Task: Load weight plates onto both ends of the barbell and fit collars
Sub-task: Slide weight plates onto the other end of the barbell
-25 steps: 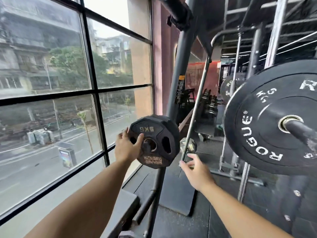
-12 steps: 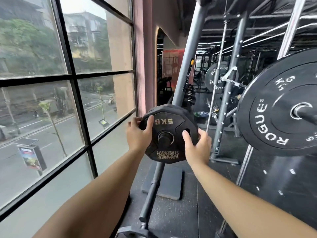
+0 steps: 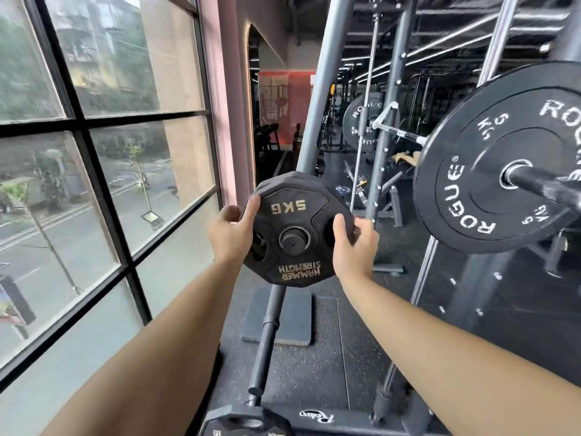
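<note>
- The left hand point(image 3: 231, 236) grips the left edge of a small black weight plate point(image 3: 298, 234), thumb laid over its front face and fingers curled behind the rim.
- The right hand point(image 3: 355, 247) clasps the plate's right edge the same way, thumb on the face beside a grip hole, fingers wrapped behind.
- The plate is upright and upside down, its gold "5KG" and "HAMMER STRENGTH" lettering inverted, and a black peg point(image 3: 294, 240) fills its centre hole.
- It sits in front of a slanted grey post point(image 3: 320, 89) of the rack, beside the window point(image 3: 94, 152).
- To the right, well apart from the hands, a large black plate point(image 3: 490, 158) marked "ROGUE" sits on the barbell sleeve point(image 3: 540, 184).
- A dark mat point(image 3: 279, 319) lies on the floor below.
</note>
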